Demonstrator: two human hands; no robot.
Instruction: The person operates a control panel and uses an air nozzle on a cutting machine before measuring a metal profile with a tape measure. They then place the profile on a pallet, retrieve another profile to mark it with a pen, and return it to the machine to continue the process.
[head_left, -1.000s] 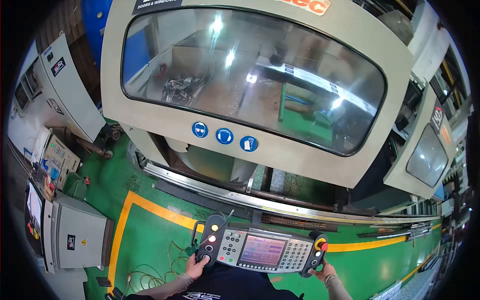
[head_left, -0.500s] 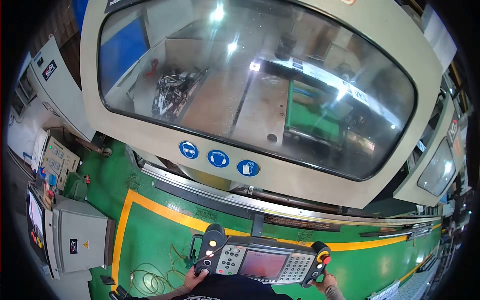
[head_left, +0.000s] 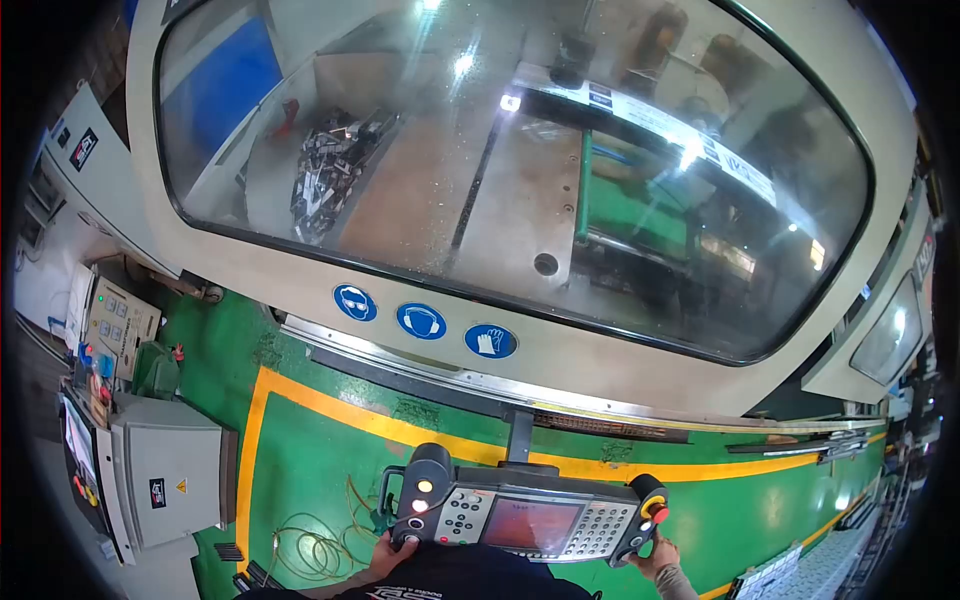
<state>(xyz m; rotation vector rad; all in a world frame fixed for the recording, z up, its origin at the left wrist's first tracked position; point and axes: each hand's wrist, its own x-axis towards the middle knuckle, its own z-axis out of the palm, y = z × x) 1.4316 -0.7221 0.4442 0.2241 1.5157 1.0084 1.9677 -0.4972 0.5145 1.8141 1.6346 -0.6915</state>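
A control panel [head_left: 470, 512] with a lit screen [head_left: 530, 525] and rows of keys stands low in front of my body. My left hand [head_left: 393, 555] is closed on the panel's left end, its thumb on a round button there. On the other side, my right hand [head_left: 657, 557] grips the right end, below a red knob [head_left: 659, 514]. Most of the fingers are hidden behind the housing. Above the panel is a machine's large windowed hood [head_left: 640, 372]. Through its window I see a pile of metal offcuts [head_left: 335, 175] and a metal bed plate [head_left: 520, 220].
A metal rail [head_left: 450, 378] runs below the hood. Yellow floor tape [head_left: 330, 412] crosses the green floor. A coiled hose [head_left: 310, 550] lies left of the panel. Grey cabinets [head_left: 170, 470] stand at left, and metal bars [head_left: 810, 447] lie at right.
The hood has come down toward the rail, narrowing the gap between them, and looks larger. Both my hands keep their places on the control panel.
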